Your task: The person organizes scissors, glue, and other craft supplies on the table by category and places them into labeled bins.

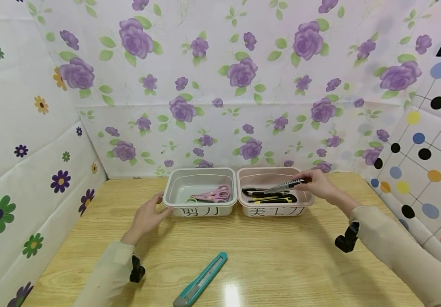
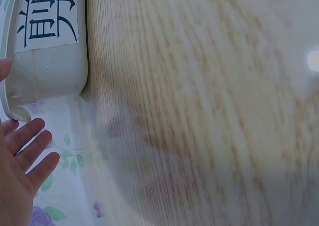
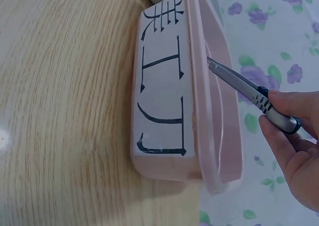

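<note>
My right hand pinches a silver and black box cutter between thumb and fingers, over the right part of the pink basket. The cutter tilts, its front end pointing down into the basket. Below it lie several box cutters, black and yellow. At the left corner of the white basket, my left hand rests against the rim with fingers extended. Inside that basket are pink scissors and a green-handled piece, partly hidden by the front wall.
A teal box cutter lies slantwise on the wooden table, in front of the baskets. Both baskets stand side by side near the back, with written labels on their fronts. Flowered cloth hangs behind the table.
</note>
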The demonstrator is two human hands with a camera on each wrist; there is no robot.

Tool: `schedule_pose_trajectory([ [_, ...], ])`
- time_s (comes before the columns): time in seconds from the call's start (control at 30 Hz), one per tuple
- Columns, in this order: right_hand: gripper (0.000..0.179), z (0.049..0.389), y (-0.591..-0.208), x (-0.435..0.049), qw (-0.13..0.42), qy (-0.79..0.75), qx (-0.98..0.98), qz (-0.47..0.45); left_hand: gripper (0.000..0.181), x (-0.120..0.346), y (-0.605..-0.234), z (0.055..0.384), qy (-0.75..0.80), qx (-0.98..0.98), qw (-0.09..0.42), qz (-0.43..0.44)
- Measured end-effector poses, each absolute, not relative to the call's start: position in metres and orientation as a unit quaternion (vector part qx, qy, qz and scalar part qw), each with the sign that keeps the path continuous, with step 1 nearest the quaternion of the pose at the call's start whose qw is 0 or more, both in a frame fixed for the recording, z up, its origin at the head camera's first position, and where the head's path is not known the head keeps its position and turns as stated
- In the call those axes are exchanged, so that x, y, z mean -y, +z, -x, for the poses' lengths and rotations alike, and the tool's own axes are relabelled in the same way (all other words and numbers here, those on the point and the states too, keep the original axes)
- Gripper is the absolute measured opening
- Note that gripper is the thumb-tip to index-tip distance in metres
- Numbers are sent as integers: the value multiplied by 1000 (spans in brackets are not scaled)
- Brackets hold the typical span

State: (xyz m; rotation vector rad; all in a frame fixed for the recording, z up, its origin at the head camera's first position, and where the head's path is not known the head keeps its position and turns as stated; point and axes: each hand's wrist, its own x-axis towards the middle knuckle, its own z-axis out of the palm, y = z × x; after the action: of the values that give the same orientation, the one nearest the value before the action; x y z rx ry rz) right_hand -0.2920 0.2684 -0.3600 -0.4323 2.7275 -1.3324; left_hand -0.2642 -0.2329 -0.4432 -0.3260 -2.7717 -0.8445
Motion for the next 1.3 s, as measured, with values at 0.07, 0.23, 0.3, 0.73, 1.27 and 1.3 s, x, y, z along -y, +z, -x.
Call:
schedule_pose_trajectory([
  [0.07, 33, 294, -364, -268, 38, -434, -889, 138, 67, 233, -444, 264, -289, 945, 111, 111],
  [0.23, 30, 299, -372, -268, 34, -434, -890, 134, 68, 232, -443, 265, -290, 945, 110, 109],
  [0.3, 31, 302, -375, -268, 33, -438, -889, 130, 68, 231, -443, 265, -291, 944, 108, 108],
  [0.73, 32, 308, -391, -259, 15, -428, -895, 128, 66, 231, -442, 265, -289, 945, 109, 106],
  [1.27, 29, 314, -405, -239, 3, -414, -896, 160, 67, 233, -445, 265, -289, 944, 114, 110],
  [1.3, 28, 314, -405, -239, 1, -414, -896, 162, 67, 234, -446, 265, -287, 944, 116, 111],
])
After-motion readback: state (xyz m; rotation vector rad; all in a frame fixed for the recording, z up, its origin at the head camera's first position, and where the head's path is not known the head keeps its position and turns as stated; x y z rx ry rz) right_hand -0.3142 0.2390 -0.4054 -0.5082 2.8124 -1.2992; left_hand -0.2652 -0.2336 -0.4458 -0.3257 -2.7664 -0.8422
